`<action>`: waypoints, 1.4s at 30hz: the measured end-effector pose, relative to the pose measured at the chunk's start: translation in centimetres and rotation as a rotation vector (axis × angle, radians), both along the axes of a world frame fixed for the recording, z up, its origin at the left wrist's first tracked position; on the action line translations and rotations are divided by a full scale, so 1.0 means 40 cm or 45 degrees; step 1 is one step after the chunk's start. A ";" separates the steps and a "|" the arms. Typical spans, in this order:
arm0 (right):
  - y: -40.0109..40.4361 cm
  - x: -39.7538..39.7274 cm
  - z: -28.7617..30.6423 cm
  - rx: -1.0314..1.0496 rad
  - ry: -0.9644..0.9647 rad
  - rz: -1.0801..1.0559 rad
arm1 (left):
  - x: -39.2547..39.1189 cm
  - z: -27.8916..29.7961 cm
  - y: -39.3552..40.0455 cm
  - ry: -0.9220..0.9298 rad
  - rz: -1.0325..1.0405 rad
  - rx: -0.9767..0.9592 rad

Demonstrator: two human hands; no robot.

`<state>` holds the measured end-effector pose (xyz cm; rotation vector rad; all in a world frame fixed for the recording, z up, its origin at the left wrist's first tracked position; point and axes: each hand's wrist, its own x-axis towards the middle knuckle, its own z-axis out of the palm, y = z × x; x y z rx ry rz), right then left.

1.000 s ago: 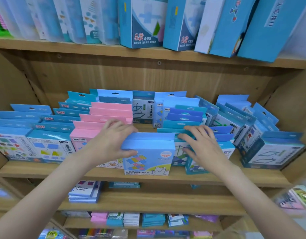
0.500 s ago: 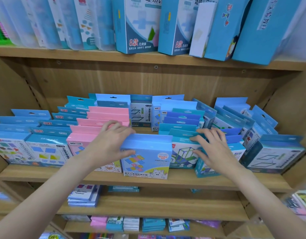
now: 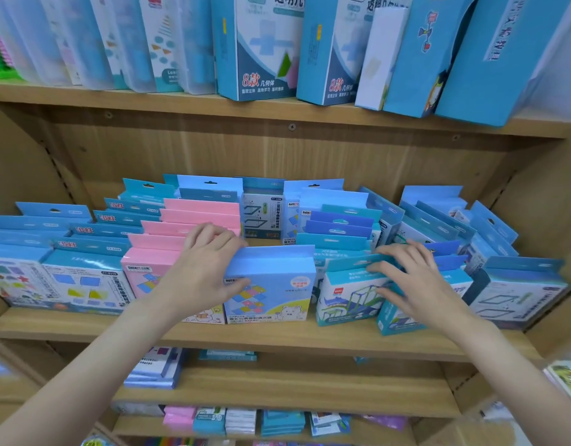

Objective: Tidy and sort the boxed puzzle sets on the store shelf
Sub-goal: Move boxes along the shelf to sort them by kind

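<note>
The left hand (image 3: 203,272) pinches the blue box (image 3: 271,284). At 3 o'clock, the right hand (image 3: 416,281) lies with spread fingers on the teal box (image 3: 348,294).

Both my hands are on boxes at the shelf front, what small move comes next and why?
Probably slide the teal box under your right hand back into line: it sits tilted, overlapping the frame-picture box, while the light blue box under your left hand looks square.

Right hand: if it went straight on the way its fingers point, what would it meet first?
Likely the row of blue boxes standing behind the teal box that the right hand touches; depth is unclear.
</note>
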<state>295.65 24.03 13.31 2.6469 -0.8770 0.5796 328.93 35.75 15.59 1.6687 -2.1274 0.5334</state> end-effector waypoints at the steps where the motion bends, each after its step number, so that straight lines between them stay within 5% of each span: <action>1: 0.004 0.005 0.004 -0.003 0.020 0.008 | -0.001 -0.002 -0.005 -0.005 0.014 -0.012; 8: 0.023 0.099 0.036 0.028 0.257 0.059 | -0.002 0.011 -0.022 0.008 0.028 0.031; 16: 0.018 0.126 0.065 0.244 0.251 0.001 | 0.008 0.001 -0.033 0.046 -0.008 0.029; 24: 0.013 0.112 0.075 0.192 0.307 -0.055 | 0.014 0.051 -0.049 0.018 -0.005 0.387; 29: 0.017 0.121 0.064 0.207 0.303 -0.137 | 0.022 0.042 -0.045 0.027 -0.052 0.394; 37: 0.043 0.152 0.106 0.373 -0.072 -0.018 | 0.056 0.011 -0.027 -0.101 -0.122 0.276; 42: 0.076 0.194 0.150 0.530 -0.308 0.022 | 0.068 0.027 -0.013 0.202 -0.280 0.199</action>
